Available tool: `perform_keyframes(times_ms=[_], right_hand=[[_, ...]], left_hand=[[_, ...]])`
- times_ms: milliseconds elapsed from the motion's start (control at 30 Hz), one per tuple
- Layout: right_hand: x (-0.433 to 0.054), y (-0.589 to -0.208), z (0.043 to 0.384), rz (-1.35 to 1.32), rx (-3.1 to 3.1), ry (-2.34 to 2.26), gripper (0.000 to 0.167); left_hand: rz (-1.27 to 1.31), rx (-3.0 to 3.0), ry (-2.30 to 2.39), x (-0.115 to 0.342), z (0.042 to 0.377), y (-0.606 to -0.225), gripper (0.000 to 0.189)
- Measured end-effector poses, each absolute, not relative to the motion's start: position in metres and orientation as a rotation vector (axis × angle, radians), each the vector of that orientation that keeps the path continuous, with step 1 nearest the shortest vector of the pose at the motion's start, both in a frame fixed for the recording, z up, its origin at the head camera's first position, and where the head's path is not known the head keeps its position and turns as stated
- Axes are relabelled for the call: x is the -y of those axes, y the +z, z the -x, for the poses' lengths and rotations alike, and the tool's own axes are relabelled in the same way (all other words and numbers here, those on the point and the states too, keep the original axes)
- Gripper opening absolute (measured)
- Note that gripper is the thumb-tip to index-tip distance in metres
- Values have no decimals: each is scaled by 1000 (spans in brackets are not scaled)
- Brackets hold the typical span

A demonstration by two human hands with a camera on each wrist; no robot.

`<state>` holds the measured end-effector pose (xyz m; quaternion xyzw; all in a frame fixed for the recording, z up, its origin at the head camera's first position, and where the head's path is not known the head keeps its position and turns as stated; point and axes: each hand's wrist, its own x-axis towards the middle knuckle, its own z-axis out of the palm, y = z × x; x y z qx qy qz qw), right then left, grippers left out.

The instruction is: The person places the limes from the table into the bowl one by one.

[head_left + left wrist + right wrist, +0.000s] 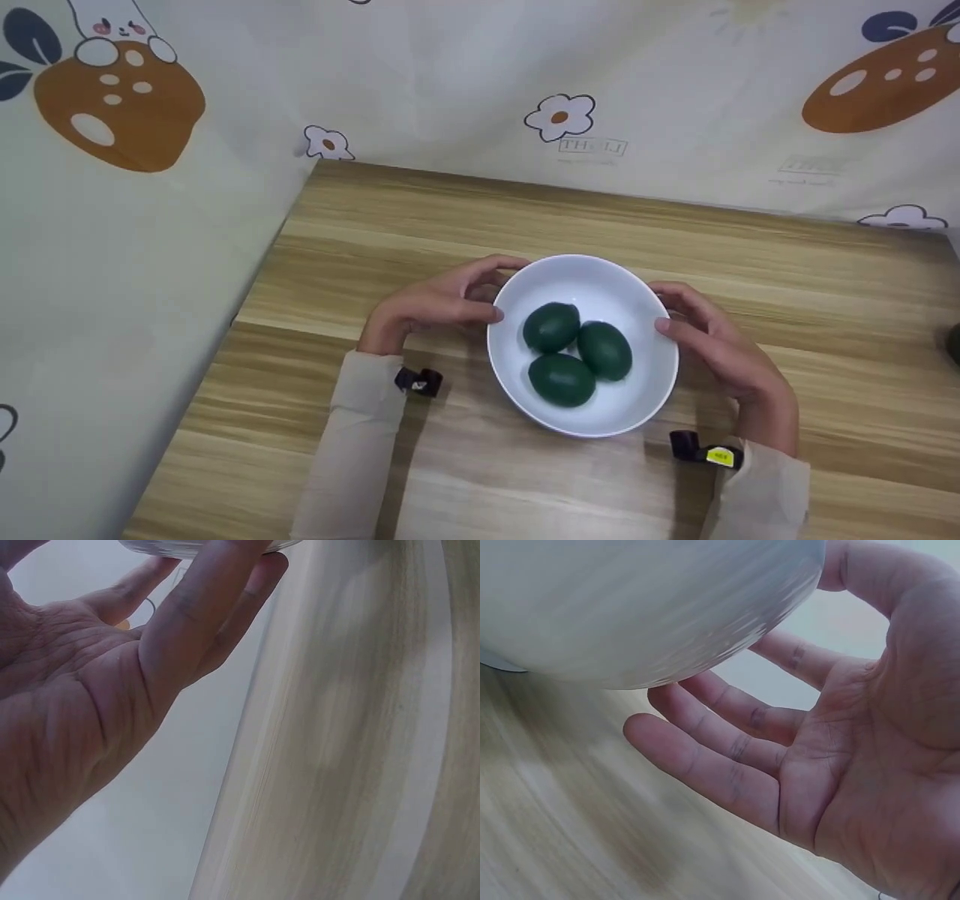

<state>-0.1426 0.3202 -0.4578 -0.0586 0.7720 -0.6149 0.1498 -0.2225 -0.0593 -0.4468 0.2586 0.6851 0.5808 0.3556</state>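
A round white bowl [611, 292] is held between both hands, and the right wrist view shows its underside raised over the wood surface. Inside lie three dark green, lime-like fruits: one at the upper left [552, 328], one at the right [604, 351] and one at the front [562, 380]. My left hand [444, 297] grips the bowl's left side, its thumb at the rim and fingers reaching under. On the opposite side my right hand [724, 345] holds it likewise, thumb on the rim, with curved fingers [727, 742] beneath the wall.
The wood-grain table [375, 217] extends around the bowl. Behind it and along its left hangs a pale curtain [420, 82] printed with flowers and orange fruit. A dark green thing [953, 343] is cut off at the right edge. Each wrist wears a small black camera [420, 382].
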Motion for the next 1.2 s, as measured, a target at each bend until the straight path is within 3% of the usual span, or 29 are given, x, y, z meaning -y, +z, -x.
perform_keyframes(times_ms=[1200], right_hand=[[-323, -428, 137, 88, -2578, -1398, 54]], left_hand=[[-672, -1742, 1523, 58, 223, -448, 75]])
